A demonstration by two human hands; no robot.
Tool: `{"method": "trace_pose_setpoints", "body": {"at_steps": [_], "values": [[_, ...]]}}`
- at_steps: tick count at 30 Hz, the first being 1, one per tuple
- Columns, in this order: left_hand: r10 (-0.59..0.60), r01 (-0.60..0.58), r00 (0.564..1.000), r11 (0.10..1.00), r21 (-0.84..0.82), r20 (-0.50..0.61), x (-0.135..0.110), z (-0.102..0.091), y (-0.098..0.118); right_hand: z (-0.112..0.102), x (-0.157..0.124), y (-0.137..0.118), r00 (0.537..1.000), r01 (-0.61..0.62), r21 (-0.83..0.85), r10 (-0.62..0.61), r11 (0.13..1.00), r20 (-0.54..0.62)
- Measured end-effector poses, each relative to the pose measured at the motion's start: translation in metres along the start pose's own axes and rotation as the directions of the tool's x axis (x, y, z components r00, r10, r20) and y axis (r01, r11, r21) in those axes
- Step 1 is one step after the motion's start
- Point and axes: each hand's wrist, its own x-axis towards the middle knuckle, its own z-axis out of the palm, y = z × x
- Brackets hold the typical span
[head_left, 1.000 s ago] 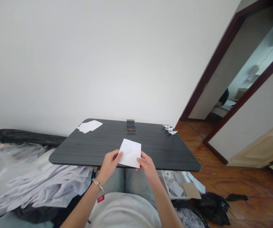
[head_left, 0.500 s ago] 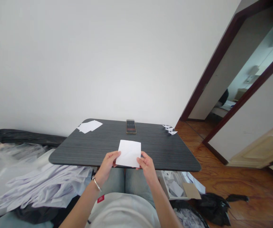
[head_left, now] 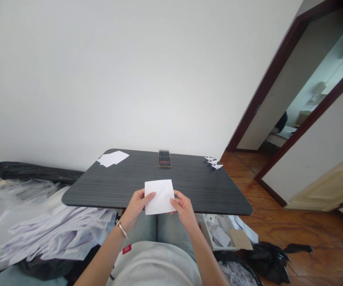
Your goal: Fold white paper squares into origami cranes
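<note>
Together, a person's left hand [head_left: 134, 205] and right hand [head_left: 185, 206] grasp opposite edges of a creased white paper sheet [head_left: 159, 196], thumbs resting on top; the sheet sits just over the near edge of a dark wood-grain table [head_left: 114, 186], held between both hands; a silver bangle [head_left: 121, 229] circles the left wrist; at the table's far edge, a smartphone [head_left: 164, 159] lies face up; at its far left corner rests a small stack of white paper [head_left: 112, 159]; at its far right corner sit small folded paper triangles [head_left: 213, 162]; left of the table, a heap of white sheets [head_left: 58, 234] lies on clear plastic sheeting [head_left: 19, 202]; below its right corner, an open box [head_left: 216, 234] holds paper scraps; beyond that box, a black plastic bag [head_left: 268, 262] sits on the wooden floor [head_left: 314, 230].
</note>
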Motion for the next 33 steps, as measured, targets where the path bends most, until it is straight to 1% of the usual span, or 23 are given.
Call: {"method": "trace_pose_setpoints", "body": {"at_steps": [3,7,19,24,28,33], "values": [[0.006,-0.006,1.000,1.000,0.011,-0.025,-0.0008,0.0008,0.0015,0.0009,-0.0005,-0.0005,1.000,-0.011,-0.016,0.011,1.000,-0.004],[0.027,-0.027,0.999,0.999,0.019,-0.034,-0.0013,0.0011,0.0030,0.0006,-0.0011,-0.0006,0.999,-0.037,-0.075,0.039,0.997,0.030],[0.114,-0.105,0.990,0.988,0.111,-0.078,0.0036,-0.0014,-0.0057,-0.0036,0.0014,0.0013,1.000,-0.009,-0.151,0.011,0.989,0.016],[0.071,-0.070,0.994,0.997,0.018,-0.081,0.0038,-0.0010,-0.0049,-0.0061,0.0018,0.0009,1.000,0.001,-0.125,-0.002,0.992,-0.008],[0.079,-0.080,0.994,0.997,-0.012,-0.069,0.0049,-0.0040,-0.0033,-0.0081,0.0032,0.0020,0.998,-0.001,-0.083,-0.004,0.997,-0.057],[0.116,-0.125,0.981,0.991,-0.051,-0.155,0.0049,-0.0085,-0.0017,-0.0089,0.0038,0.0032,0.997,0.007,-0.079,-0.013,0.997,-0.070]]}}
